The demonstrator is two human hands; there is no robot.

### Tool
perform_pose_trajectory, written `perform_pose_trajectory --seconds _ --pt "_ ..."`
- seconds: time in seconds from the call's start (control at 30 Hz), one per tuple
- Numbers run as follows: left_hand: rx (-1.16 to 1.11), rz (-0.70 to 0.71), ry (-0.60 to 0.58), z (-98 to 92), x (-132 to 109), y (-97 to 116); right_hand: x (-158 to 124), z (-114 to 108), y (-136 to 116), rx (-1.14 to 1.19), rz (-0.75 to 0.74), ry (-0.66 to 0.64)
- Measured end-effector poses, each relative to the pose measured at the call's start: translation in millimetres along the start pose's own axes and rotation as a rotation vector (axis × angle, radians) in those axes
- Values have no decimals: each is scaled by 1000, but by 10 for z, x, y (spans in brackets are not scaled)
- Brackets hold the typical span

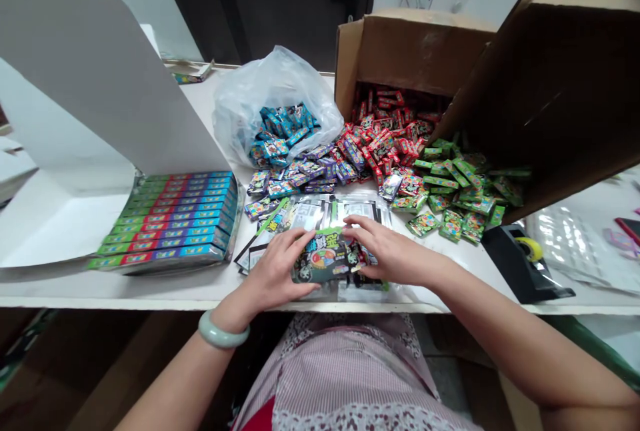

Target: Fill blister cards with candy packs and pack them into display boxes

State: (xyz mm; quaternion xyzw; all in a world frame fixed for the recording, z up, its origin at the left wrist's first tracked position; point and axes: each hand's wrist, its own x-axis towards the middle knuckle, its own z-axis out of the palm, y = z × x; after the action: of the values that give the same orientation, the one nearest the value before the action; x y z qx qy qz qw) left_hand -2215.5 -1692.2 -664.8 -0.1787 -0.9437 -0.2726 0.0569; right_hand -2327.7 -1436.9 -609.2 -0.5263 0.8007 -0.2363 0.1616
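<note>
My left hand and my right hand both grip a printed green and black packet bag at the table's front edge, fingers curled round its sides. Under it lies a stack of clear flat bags. Behind, small sweet packets lie in heaps: blue ones in a clear plastic bag, purple ones, red ones and green ones.
An open display box with filled coloured rows stands left, its white lid raised. A tipped cardboard carton sits at the right back. A black tape dispenser rests right of my hands. White table edge runs across.
</note>
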Motion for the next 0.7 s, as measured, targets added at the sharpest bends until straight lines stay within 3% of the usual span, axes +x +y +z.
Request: perform_pose_trajectory --seconds 0.17,0.27,0.33,0.4,0.47,0.57,0.7 --pt "37 -56 70 18 -28 -15 41 203 -87 262 187 251" --pt "13 -43 55 32 -26 -27 126 288 -80 410 253 251" --pt "1 -68 56 23 -32 -57 249 256 83 434 281 316" --pt "0 -113 72 -3 -39 -94 439 185 370 307 340 438" --pt "-2 -139 83 -30 -37 -118 684 137 698 112 407 475" --pt "-12 -138 86 -39 -30 -130 1050 162 1083 65 427 498" --pt "-11 -166 84 -33 -98 -185 1212 187 1287 116 438 580"
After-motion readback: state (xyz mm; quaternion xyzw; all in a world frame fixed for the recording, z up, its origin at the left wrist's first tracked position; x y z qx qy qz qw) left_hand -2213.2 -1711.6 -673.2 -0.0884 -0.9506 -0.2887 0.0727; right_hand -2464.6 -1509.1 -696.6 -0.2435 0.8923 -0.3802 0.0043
